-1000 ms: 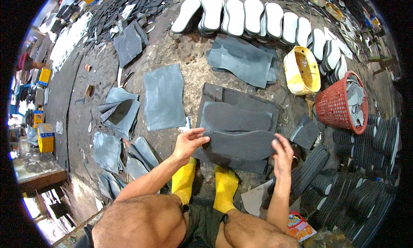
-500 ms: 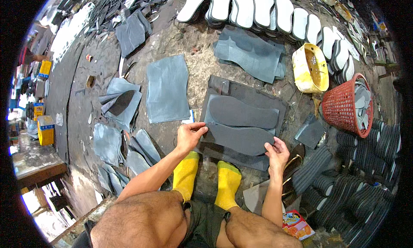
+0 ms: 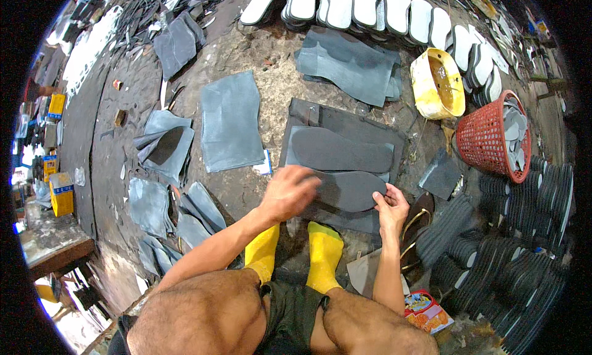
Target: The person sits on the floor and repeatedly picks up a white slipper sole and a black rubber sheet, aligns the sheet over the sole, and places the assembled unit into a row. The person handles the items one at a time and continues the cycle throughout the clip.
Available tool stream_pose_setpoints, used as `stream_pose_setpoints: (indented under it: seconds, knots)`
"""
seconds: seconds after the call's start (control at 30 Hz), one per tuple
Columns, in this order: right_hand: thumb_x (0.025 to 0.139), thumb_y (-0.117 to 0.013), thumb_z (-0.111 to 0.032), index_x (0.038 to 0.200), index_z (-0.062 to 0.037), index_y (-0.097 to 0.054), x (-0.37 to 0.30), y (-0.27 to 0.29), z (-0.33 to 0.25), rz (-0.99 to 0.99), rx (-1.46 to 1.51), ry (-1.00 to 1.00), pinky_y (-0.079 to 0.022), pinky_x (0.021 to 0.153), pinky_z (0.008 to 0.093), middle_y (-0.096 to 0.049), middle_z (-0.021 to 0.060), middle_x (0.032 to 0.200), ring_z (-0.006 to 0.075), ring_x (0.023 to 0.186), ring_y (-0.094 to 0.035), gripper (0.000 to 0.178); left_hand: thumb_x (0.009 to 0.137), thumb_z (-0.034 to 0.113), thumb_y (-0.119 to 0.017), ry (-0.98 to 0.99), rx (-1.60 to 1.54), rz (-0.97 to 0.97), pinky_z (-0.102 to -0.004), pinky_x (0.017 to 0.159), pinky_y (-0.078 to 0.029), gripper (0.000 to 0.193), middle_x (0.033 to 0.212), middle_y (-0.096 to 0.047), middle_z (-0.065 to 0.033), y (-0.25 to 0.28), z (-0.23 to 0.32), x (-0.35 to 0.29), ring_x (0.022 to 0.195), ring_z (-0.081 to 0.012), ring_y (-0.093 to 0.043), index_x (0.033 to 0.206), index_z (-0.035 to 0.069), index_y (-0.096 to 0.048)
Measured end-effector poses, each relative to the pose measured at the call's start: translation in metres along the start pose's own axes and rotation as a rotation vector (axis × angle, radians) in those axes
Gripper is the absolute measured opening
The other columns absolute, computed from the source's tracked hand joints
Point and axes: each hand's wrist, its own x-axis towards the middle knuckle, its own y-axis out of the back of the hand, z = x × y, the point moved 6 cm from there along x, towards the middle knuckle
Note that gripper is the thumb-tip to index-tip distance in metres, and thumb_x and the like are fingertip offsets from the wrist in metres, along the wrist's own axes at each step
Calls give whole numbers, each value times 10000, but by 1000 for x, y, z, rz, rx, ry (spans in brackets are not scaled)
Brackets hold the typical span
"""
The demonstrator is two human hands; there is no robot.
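Two dark shoe-sole pieces lie side by side on a blue-grey sheet (image 3: 385, 161), the far sole (image 3: 339, 150) and the near sole (image 3: 350, 191). Under them is a dark square board (image 3: 364, 126). My right hand (image 3: 392, 208) grips the right end of the near sole, thumb at its edge and fingers curled round. Over that sole's left end is my left hand (image 3: 288, 193), its fingers smeared by motion and hiding the tip; whether it touches the sole cannot be made out.
Blue-grey sheets (image 3: 231, 122) lie left of the board, more sheets (image 3: 348, 65) beyond it. White-topped soles (image 3: 366, 7) line the far side. Right are a yellow tub (image 3: 424, 87), a red basket (image 3: 484, 139) of scraps and stacked dark soles (image 3: 493, 262). My yellow-socked feet (image 3: 324, 256) are close by.
My left hand has come off its pinch at the near sole's left end and swept over it. My right hand stays at the right end. The whole view has shifted slightly.
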Motion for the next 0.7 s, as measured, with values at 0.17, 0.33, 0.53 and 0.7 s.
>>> stream_pose_setpoints:
  seconds: [0.17, 0.33, 0.53, 0.7]
  knots:
    - [780, -871, -208, 1280, -91, -673, -29, 8, -39, 384, -856, 538, -510, 797, 344, -627, 99, 1052, 186, 885, -614, 551, 750, 270, -808, -250, 12, -309, -453, 1006, -434, 480, 1263, -575, -127, -33, 13, 18, 1213, -319, -512, 1176, 108, -658]
    - [942, -742, -302, 1338, -77, -612, -45, 38, 25, 359, 246, -65, -469, 800, 313, -662, 49, 1144, 116, 943, -589, 474, 668, 315, -836, -187, -126, -437, -443, 991, -419, 568, 1233, -576, -134, -18, 15, 40, 1161, -317, -524, 1166, 124, -640]
    - [976, -620, -524, 1523, -189, -448, -67, 24, -6, 4, 935, -201, -435, 1026, 446, -556, 117, 1418, 295, 1274, -526, 664, 867, 318, -713, 614, -1563, -708, -305, 900, -523, 474, 1198, -659, -81, 11, 15, 64, 1010, -160, -644, 1238, 36, -627]
    - [844, -778, -88, 1378, -33, -546, -74, 29, -131, -327, 890, -41, -511, 991, 383, -688, 73, 1204, 237, 1101, -655, 585, 976, 513, -540, 1161, -1884, -420, -408, 1005, -540, 643, 1271, -693, -182, 43, 28, 60, 1104, -271, -697, 1328, -21, -610]
